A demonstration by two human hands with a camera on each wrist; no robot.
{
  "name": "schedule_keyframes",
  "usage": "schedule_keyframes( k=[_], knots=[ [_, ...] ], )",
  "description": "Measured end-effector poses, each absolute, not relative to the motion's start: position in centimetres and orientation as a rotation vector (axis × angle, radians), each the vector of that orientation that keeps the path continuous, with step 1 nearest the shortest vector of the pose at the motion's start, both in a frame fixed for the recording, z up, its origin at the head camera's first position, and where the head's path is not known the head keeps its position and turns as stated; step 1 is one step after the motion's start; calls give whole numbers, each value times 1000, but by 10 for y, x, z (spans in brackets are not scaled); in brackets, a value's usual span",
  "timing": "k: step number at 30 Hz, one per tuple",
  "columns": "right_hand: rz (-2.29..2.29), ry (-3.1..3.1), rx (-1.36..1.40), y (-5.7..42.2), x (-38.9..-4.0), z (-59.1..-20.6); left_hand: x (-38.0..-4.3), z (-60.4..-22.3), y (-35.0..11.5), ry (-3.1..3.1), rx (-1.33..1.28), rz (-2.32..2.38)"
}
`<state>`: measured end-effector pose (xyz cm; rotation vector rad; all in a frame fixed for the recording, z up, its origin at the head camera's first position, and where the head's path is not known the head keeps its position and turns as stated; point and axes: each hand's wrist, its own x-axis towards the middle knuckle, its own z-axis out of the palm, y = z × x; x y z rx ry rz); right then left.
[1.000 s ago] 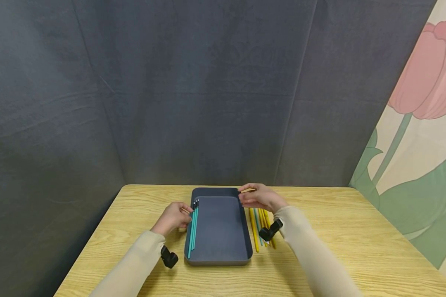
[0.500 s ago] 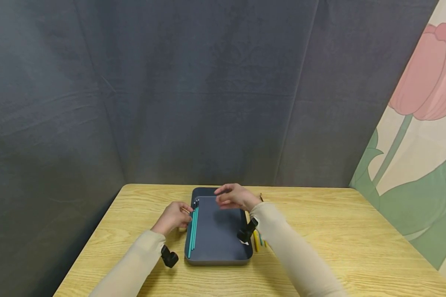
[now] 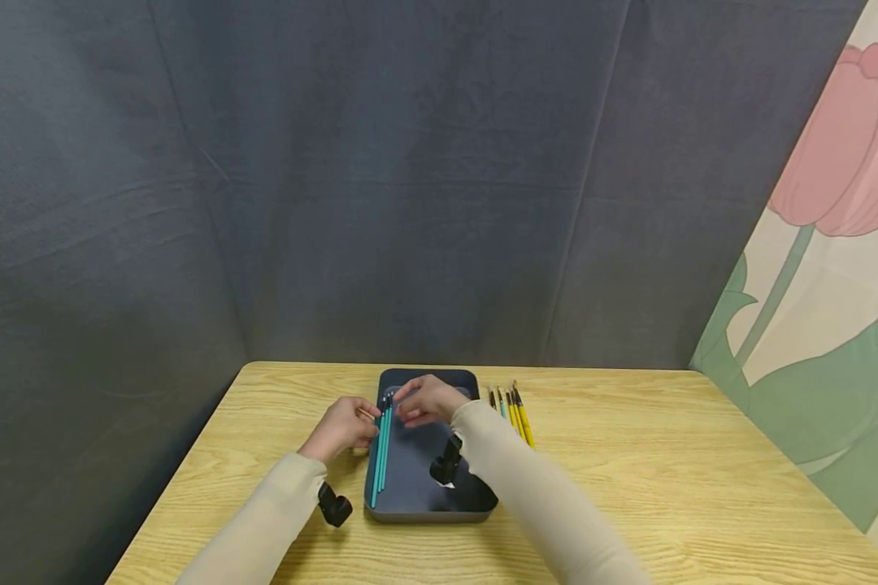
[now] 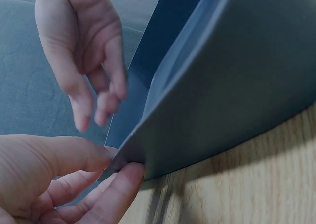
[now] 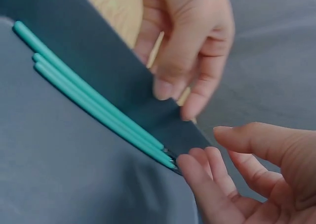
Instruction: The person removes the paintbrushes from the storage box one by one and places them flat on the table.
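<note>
My left hand (image 3: pixel 342 429) pinches the left wall of a dark grey tray (image 3: pixel 432 517); in the left wrist view its thumb lies on the inner side and fingers on the outer side of the rim (image 4: pixel 187 68). Three turquoise paintbrushes (image 5: pixel 98 103) lie side by side along that wall inside the tray, their dark bristle ends at the far end. Over the tray is my right hand (image 3: pixel 428 400), fingers loosely spread with nothing between them. In the right wrist view its fingertips (image 5: pixel 190 165) overlap the brushes' far ends.
Right of the tray lies a row of paintbrushes, several with yellow handles (image 3: pixel 524 424) and one turquoise (image 3: pixel 502 404), partly hidden by the right sleeve (image 3: pixel 541 487). Wooden tabletop (image 3: pixel 666 471) surrounds the tray. A dark grey curtain (image 3: pixel 410 179) hangs behind the table.
My right hand has moved left from the tray's right rim, across the tray, to the turquoise brushes' far ends. The left hand has stayed at the left wall.
</note>
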<state>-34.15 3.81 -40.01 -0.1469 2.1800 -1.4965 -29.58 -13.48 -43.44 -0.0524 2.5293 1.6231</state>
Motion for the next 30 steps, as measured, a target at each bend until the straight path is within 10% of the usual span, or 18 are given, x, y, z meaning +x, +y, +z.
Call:
schedule_keyframes(
  k=[30],
  knots=[
    [-1388, 2356, -33, 2, -339, -433, -297, -435, -135, 2536, -33, 1619]
  ],
)
